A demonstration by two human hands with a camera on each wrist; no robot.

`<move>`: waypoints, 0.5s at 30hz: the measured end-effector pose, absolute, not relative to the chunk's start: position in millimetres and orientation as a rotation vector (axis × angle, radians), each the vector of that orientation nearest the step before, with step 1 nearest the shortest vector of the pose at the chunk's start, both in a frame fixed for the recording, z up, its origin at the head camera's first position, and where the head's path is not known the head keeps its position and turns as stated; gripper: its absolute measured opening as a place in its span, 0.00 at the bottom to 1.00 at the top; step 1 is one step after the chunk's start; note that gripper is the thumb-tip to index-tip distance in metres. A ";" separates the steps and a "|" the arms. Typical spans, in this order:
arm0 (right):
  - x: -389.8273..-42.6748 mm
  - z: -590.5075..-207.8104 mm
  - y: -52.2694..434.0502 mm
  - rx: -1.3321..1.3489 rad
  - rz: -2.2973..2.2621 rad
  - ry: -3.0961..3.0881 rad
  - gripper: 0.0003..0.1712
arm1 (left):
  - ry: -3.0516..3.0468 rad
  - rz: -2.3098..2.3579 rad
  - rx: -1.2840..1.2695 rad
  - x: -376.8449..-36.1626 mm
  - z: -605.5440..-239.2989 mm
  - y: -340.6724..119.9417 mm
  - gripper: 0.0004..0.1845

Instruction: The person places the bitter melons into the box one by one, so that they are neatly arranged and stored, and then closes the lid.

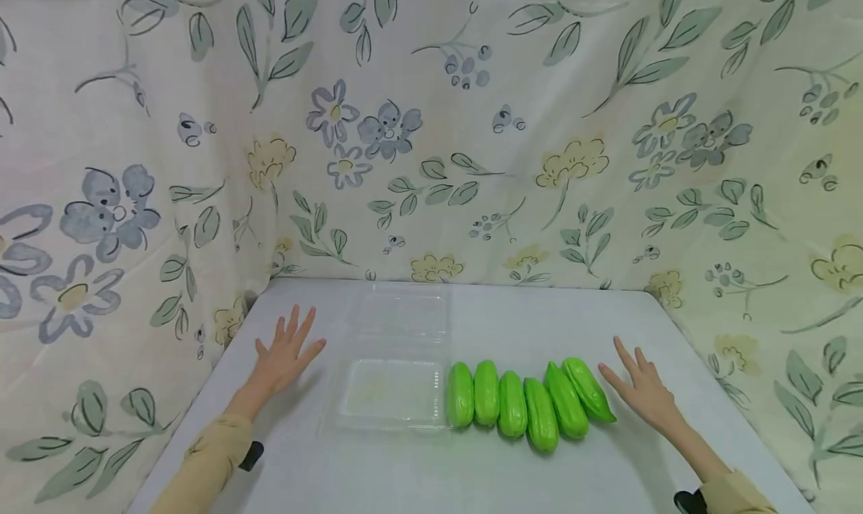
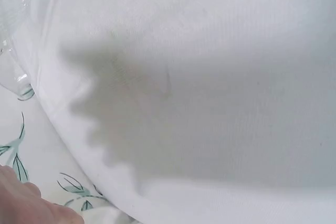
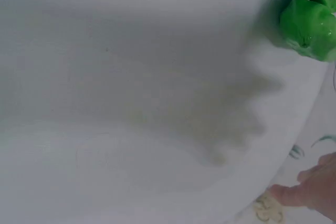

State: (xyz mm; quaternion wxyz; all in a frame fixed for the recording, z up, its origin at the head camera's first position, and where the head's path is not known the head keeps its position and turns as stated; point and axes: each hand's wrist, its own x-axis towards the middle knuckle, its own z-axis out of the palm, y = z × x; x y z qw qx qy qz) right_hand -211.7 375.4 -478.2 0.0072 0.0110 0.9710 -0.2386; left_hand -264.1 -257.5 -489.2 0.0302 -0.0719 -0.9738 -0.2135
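Both hands (image 1: 286, 353) (image 1: 643, 390) flat beside unlabelled green gourds (image 1: 529, 401).

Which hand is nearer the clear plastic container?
Left. The left hand lies flat just left of the container; the right hand is beyond the row of green vegetables, far to its right.

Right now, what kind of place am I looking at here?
Probably a staged tabletop recording booth, not a real kitchen: a white table walled on three sides by a floral cloth, with only a clear plastic clamshell box and six green vegetables, which look plastic, laid in a row.
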 end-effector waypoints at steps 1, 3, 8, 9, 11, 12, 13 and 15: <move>-211.0 -478.8 375.2 0.031 -0.745 3.041 0.46 | -2.993 -0.683 -0.236 -263.0 -490.2 -256.9 0.41; -209.3 -480.3 374.9 0.026 -0.747 3.047 0.46 | -2.974 -0.735 -0.258 -260.8 -492.0 -255.2 0.40; -205.6 -483.6 374.9 0.015 -0.807 3.031 0.45 | -2.931 -0.865 -0.293 -257.6 -495.9 -251.2 0.39; -204.9 -484.2 374.7 0.011 -0.824 3.028 0.45 | -2.926 -0.899 -0.300 -257.1 -496.2 -250.5 0.38; -203.8 -485.6 374.3 0.008 -0.862 3.022 0.45 | -2.916 -0.981 -0.322 -256.0 -496.3 -248.7 0.37; -203.2 -486.1 373.8 0.005 -0.883 3.017 0.45 | -2.907 -1.025 -0.334 -255.1 -496.2 -247.5 0.37; -202.6 -486.5 373.2 0.003 -0.907 3.009 0.45 | -2.902 -1.064 -0.347 -254.3 -495.9 -246.1 0.36; -201.6 -487.5 371.9 -0.008 -0.949 3.000 0.45 | -2.890 -1.131 -0.372 -252.8 -495.4 -243.4 0.36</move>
